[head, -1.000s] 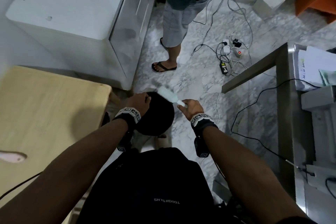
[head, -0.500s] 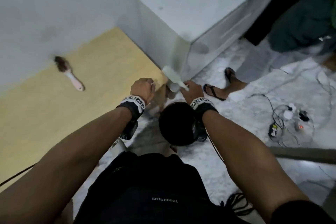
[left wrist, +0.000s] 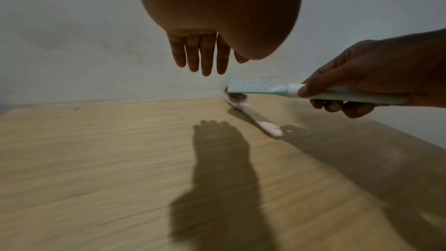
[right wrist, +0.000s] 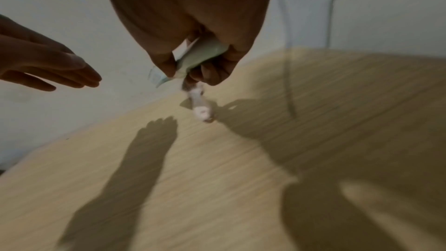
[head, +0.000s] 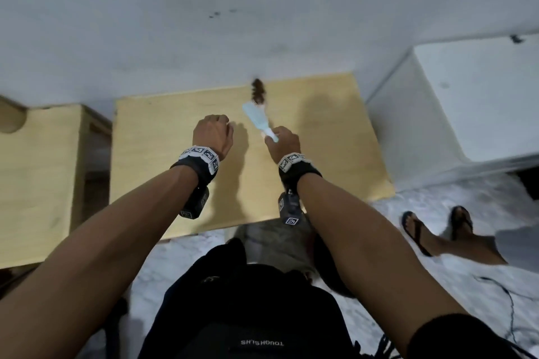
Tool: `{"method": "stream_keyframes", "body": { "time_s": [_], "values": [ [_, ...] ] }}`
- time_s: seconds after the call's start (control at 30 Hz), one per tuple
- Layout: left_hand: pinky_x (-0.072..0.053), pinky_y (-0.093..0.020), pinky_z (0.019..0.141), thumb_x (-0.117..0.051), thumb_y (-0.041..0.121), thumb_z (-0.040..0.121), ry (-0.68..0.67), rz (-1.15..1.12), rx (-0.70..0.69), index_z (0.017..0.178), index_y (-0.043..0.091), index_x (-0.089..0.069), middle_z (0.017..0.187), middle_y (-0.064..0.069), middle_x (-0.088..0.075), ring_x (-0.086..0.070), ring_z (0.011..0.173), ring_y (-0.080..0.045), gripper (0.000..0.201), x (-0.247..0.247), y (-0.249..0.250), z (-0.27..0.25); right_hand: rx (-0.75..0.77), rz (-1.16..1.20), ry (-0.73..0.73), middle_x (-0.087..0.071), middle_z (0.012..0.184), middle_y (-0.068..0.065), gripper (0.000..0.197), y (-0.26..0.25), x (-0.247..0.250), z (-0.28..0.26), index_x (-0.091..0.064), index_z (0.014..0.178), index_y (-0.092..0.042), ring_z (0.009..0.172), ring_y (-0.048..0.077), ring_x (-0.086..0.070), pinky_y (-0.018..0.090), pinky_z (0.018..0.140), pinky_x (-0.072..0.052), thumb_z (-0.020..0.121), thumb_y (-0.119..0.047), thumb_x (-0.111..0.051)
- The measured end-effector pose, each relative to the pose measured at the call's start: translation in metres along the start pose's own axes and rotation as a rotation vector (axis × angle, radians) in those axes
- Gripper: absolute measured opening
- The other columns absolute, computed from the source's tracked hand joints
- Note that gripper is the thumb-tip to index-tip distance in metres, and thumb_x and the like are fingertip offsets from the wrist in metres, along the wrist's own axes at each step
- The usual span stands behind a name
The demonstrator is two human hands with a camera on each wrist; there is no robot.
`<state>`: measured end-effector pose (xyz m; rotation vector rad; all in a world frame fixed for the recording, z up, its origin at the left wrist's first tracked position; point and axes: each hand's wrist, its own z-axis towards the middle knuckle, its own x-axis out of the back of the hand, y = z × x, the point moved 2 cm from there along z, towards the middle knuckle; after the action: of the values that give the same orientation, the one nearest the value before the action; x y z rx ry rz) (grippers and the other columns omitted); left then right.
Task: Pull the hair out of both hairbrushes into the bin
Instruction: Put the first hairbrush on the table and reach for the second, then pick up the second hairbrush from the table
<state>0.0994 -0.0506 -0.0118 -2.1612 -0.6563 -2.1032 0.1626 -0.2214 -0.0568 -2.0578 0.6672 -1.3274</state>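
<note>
My right hand (head: 274,135) grips the handle of a light blue hairbrush (head: 256,118), holding it above the wooden table (head: 163,154); its white bristles (left wrist: 255,82) point up. A pink hairbrush (left wrist: 263,124) lies on the table by the wall, its head matted with brown hair (head: 259,90). The blue brush's head hovers just over it. My left hand (head: 221,124) floats left of the brushes, fingers (left wrist: 202,54) straight and holding nothing. A dark round shape, probably the bin (head: 332,277), shows partly under my right forearm on the floor.
A white cabinet (head: 481,96) stands right of the table and a second wooden unit (head: 38,169) left of it. Another person's sandalled feet (head: 437,230) stand on the marble floor at right, near a cable (head: 510,300). A white wall backs the table.
Both hands have moved from over the black bin on the floor up over the table. The right hand keeps the blue brush, and the left hand's curled fingers have straightened.
</note>
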Motion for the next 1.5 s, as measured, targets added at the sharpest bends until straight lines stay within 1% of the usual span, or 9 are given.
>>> {"method": "stream_keyframes", "body": {
  "time_s": [0.33, 0.57, 0.63, 0.77, 0.87, 0.97, 1.1, 1.33, 1.5],
  "values": [
    [-0.046, -0.039, 0.082, -0.039, 0.025, 0.096, -0.06, -0.033, 0.185, 0.113, 0.005, -0.059, 0.109, -0.02, -0.064, -0.059, 0.098, -0.036, 0.034, 0.012, -0.119, 0.04, -0.251, -0.096, -0.062, -0.066, 0.108, 0.018, 0.036, -0.065, -0.135, 0.05, -0.058, 0.104, -0.001, 0.099, 0.037, -0.064, 0.042, 0.081, -0.054, 0.086, -0.032, -0.058],
    [-0.047, -0.04, 0.08, -0.038, 0.026, 0.096, -0.054, -0.078, 0.212, 0.109, 0.004, -0.06, 0.105, -0.02, -0.065, -0.06, 0.094, -0.036, 0.034, 0.01, -0.142, 0.072, -0.232, -0.259, -0.086, -0.072, 0.089, 0.011, 0.05, -0.078, -0.144, 0.089, -0.07, 0.09, -0.007, 0.084, 0.03, -0.069, 0.028, 0.062, -0.045, 0.083, -0.054, -0.054],
    [-0.047, -0.039, 0.08, -0.038, 0.026, 0.096, -0.06, -0.085, 0.202, 0.108, 0.004, -0.06, 0.104, -0.02, -0.065, -0.06, 0.094, -0.036, 0.034, 0.009, -0.142, 0.078, -0.203, -0.301, -0.004, -0.068, 0.101, 0.011, 0.055, -0.075, -0.132, 0.096, -0.066, 0.102, -0.009, 0.095, 0.031, -0.065, 0.033, 0.071, -0.049, 0.083, -0.057, -0.048],
    [-0.047, -0.04, 0.082, -0.038, 0.025, 0.096, -0.066, -0.103, 0.179, 0.11, 0.004, -0.06, 0.107, -0.02, -0.065, -0.059, 0.097, -0.036, 0.034, 0.003, -0.133, 0.086, -0.2, -0.519, 0.22, -0.051, 0.123, 0.017, 0.054, -0.045, -0.089, 0.099, -0.045, 0.122, -0.002, 0.115, 0.034, -0.047, 0.041, 0.096, -0.041, 0.082, -0.033, -0.063],
    [-0.047, -0.04, 0.083, -0.037, 0.026, 0.097, -0.07, -0.103, 0.128, 0.112, 0.004, -0.06, 0.108, -0.021, -0.065, -0.06, 0.097, -0.036, 0.035, -0.004, -0.117, 0.089, -0.278, -0.412, 0.01, -0.05, 0.125, 0.019, 0.047, -0.016, -0.066, 0.101, -0.042, 0.123, -0.001, 0.115, 0.035, -0.05, 0.04, 0.091, -0.044, 0.087, -0.023, -0.062],
    [-0.047, -0.041, 0.083, -0.037, 0.025, 0.097, -0.09, -0.1, 0.055, 0.111, 0.003, -0.06, 0.107, -0.021, -0.064, -0.059, 0.098, -0.037, 0.034, -0.01, -0.092, 0.09, -0.278, -0.277, -0.138, -0.061, 0.109, 0.016, 0.033, 0.006, -0.044, 0.09, -0.052, 0.111, -0.004, 0.09, 0.031, -0.059, 0.032, 0.07, -0.045, 0.088, -0.026, -0.059],
    [-0.048, -0.041, 0.083, -0.035, 0.026, 0.096, -0.143, -0.15, -0.043, 0.109, 0.006, -0.059, 0.106, -0.02, -0.065, -0.059, 0.098, -0.037, 0.034, -0.029, -0.045, 0.089, -0.269, -0.255, -0.141, -0.058, 0.09, 0.008, 0.018, 0.039, -0.01, 0.05, -0.051, 0.091, -0.015, 0.075, 0.027, -0.055, 0.029, 0.063, -0.039, 0.086, -0.032, -0.054],
    [-0.044, -0.042, 0.101, -0.041, 0.019, 0.094, -0.291, -0.233, -0.335, 0.129, 0.014, -0.053, 0.133, -0.011, -0.056, -0.051, 0.123, -0.03, 0.037, -0.064, 0.081, 0.051, -0.232, -0.408, -0.028, -0.068, 0.092, 0.008, 0.03, 0.112, 0.071, -0.047, -0.057, 0.104, -0.019, 0.083, 0.031, -0.065, 0.032, 0.068, -0.045, 0.084, -0.04, -0.055],
    [-0.042, -0.044, 0.105, -0.046, 0.013, 0.091, -0.488, -0.216, -0.546, 0.139, 0.018, -0.043, 0.144, -0.011, -0.046, -0.048, 0.128, -0.032, 0.049, -0.094, 0.187, -0.002, -0.249, -0.448, 0.014, -0.069, 0.099, 0.015, 0.034, 0.187, 0.135, -0.125, -0.056, 0.112, -0.018, 0.091, 0.036, -0.066, 0.036, 0.073, -0.047, 0.088, -0.042, -0.055]
  ]
}}
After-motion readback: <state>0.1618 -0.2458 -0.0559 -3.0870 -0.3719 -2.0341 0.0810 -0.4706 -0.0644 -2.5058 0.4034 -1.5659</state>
